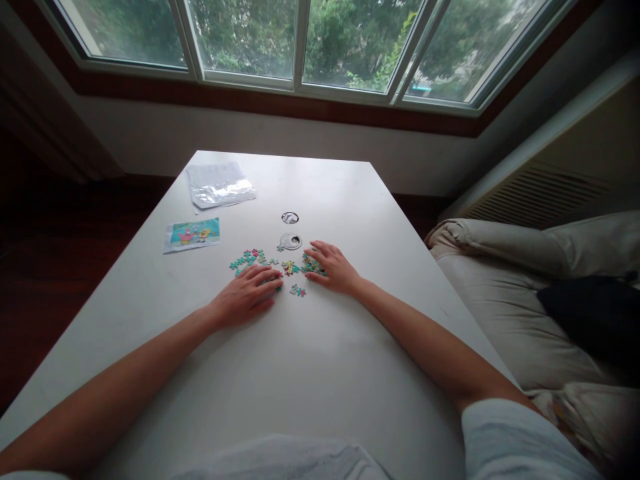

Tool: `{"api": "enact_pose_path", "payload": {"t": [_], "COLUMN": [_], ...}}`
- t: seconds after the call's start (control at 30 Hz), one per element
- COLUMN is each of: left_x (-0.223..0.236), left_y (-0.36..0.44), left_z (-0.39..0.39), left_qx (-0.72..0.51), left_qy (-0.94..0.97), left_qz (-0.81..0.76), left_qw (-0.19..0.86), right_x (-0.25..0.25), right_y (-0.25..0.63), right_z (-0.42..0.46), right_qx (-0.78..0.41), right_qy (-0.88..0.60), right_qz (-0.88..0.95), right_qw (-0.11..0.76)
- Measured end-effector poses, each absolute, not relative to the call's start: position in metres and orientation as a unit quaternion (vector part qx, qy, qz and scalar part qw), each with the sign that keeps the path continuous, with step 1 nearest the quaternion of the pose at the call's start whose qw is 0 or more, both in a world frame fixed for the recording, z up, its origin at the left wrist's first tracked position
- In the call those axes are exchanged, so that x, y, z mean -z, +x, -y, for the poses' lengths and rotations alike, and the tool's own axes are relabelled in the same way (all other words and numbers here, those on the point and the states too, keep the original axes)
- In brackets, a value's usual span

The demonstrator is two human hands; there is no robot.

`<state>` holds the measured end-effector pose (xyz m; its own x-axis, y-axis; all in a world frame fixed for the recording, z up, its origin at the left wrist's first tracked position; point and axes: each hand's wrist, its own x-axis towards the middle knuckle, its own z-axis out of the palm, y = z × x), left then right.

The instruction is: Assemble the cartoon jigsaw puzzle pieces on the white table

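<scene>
both hands (pixel 249 293) (pixel 336 267) over loose puzzle pieces (pixel 290 267) on the table (pixel 300 380)

This looks like a home. A padded beige fabric sofa (pixel 515 293) stands beside a plain white table (pixel 320 373).

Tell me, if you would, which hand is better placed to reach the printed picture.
Probably the left hand: it is nearer the printed picture, while the right hand is farther away, by the puzzle pieces.
</scene>
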<state>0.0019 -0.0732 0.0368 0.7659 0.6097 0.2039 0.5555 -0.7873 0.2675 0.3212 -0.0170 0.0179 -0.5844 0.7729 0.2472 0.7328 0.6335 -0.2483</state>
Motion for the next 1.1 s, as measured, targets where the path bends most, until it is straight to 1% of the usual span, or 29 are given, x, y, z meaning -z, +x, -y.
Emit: {"api": "enact_pose_path", "payload": {"t": [0.17, 0.43, 0.53, 0.63, 0.7, 0.73, 0.8, 0.97, 1.1], "left_x": [-0.034, -0.034, -0.031, -0.027, -0.023, -0.022, -0.019, -0.017, -0.019], "left_y": [0.004, -0.004, -0.008, -0.008, -0.007, -0.007, -0.005, -0.002, 0.003], "left_z": [0.073, 0.07, 0.069, 0.066, 0.065, 0.064, 0.063, 0.058, 0.048], "left_qx": [-0.122, -0.125, -0.13, -0.119, -0.108, -0.102, -0.092, -0.08, -0.074], "left_qy": [0.93, 0.893, 0.877, 0.864, 0.857, 0.854, 0.85, 0.845, 0.846], "left_qz": [-0.337, -0.431, -0.462, -0.489, -0.503, -0.509, -0.518, -0.527, -0.527], "left_qw": [0.076, 0.03, 0.021, 0.021, 0.025, 0.027, 0.03, 0.035, 0.037], "right_x": [-0.014, -0.011, -0.014, -0.015, -0.015, -0.015, -0.015, -0.015, -0.015], "right_y": [0.32, 0.328, 0.328, 0.326, 0.322, 0.32, 0.314, 0.298, 0.292], "right_z": [0.009, 0.011, 0.009, 0.009, 0.012, 0.015, 0.021, 0.035, 0.04], "right_qx": [-0.099, -0.146, -0.201, -0.295, -0.332, -0.33, -0.289, -0.128, -0.081], "right_qy": [-0.45, -0.459, -0.469, -0.492, -0.51, -0.516, -0.517, -0.501, -0.505], "right_qz": [0.857, 0.835, 0.802, 0.734, 0.696, 0.693, 0.721, 0.821, 0.842], "right_qw": [0.231, 0.266, 0.311, 0.364, 0.381, 0.381, 0.361, 0.241, 0.172]}}
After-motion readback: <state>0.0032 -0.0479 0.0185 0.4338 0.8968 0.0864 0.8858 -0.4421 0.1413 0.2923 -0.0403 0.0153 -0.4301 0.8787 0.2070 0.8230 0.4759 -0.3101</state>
